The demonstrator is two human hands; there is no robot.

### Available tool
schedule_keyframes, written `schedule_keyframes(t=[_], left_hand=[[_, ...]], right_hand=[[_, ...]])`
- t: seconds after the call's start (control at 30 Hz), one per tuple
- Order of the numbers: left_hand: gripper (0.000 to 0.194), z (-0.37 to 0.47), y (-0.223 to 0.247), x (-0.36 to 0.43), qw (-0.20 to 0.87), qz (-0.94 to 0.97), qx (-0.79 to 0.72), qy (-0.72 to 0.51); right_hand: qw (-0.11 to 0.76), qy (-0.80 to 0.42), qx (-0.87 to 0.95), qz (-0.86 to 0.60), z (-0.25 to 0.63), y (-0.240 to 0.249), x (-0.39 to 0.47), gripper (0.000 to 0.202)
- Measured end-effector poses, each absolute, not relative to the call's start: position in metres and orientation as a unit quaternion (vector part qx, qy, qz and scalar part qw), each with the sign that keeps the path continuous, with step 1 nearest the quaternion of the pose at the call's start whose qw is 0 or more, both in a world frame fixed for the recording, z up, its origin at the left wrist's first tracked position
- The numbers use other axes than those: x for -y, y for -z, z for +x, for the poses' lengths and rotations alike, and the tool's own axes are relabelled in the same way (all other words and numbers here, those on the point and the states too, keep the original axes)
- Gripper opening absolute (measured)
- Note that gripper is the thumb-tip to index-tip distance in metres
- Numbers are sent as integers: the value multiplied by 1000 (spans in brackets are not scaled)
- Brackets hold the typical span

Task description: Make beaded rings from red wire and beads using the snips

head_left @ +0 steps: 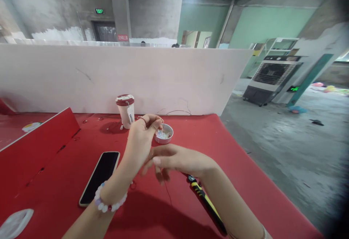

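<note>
My left hand is raised over the red table, thumb and fingertips pinched together. Something small, perhaps thin wire, is between them, too small to make out. Just behind those fingertips stands a small round white dish with holes in its side and tiny bits inside. Below and to the right, my right hand hovers with its fingers apart and slightly blurred, near the left wrist. Nothing shows in it. A tool with black and yellow handles lies partly behind my right forearm. A beaded bracelet circles my left wrist.
A phone lies left of my left forearm. A lidded coffee cup stands near the white partition. A low red divider runs along the left, with a white plastic piece in front. The table's right edge drops to grey floor.
</note>
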State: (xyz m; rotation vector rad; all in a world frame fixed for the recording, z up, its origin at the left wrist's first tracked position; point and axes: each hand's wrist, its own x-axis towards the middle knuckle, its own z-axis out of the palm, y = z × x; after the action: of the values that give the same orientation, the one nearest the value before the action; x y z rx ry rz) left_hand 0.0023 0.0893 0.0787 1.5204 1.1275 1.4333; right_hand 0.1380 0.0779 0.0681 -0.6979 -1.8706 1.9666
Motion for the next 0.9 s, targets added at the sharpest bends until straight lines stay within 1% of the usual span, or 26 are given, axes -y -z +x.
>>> schedule_keyframes(t=[0.07,0.13,0.2,0.3,0.37,0.43,0.47,0.53,0.63,0.73,0.83,0.9], left_hand=[[9,2,-79,-88,328,606,-467,-555],[10,2,-80,-88,289,612,-482,-557],[11,0,-80,-88,265,611,-487,-564],[11,-2,-81,-90,284,614,-483,-555],[12,-3,-81,-92,325,618,-466,-544],[12,-4,-81,-94,363,617,-446,-538],[11,-4,-81,-94,377,616,-438,-535],[11,-6,-81,-95,393,617,-428,-531],[14,-8,-82,-94,388,613,-416,-548],[15,-9,-83,-93,386,601,-407,-570],[15,-10,-83,-94,415,593,-396,-565],[14,-10,-82,-94,437,593,-386,-554]], right_hand=[[141,-693,668,-233,131,-69,-72,27],[159,-668,677,-265,128,-69,-68,28],[192,-591,711,-329,130,-67,-66,27],[199,-458,763,-411,137,-63,-64,28],[172,-427,776,-431,141,-62,-65,38],[163,-431,766,-448,144,-62,-68,48],[173,-439,755,-456,144,-62,-71,51],[223,-463,718,-470,146,-62,-78,55],[297,-520,647,-472,150,-60,-90,57],[353,-593,575,-439,155,-57,-100,50],[428,-653,492,-385,158,-53,-108,38],[470,-684,420,-367,159,-51,-114,37]])
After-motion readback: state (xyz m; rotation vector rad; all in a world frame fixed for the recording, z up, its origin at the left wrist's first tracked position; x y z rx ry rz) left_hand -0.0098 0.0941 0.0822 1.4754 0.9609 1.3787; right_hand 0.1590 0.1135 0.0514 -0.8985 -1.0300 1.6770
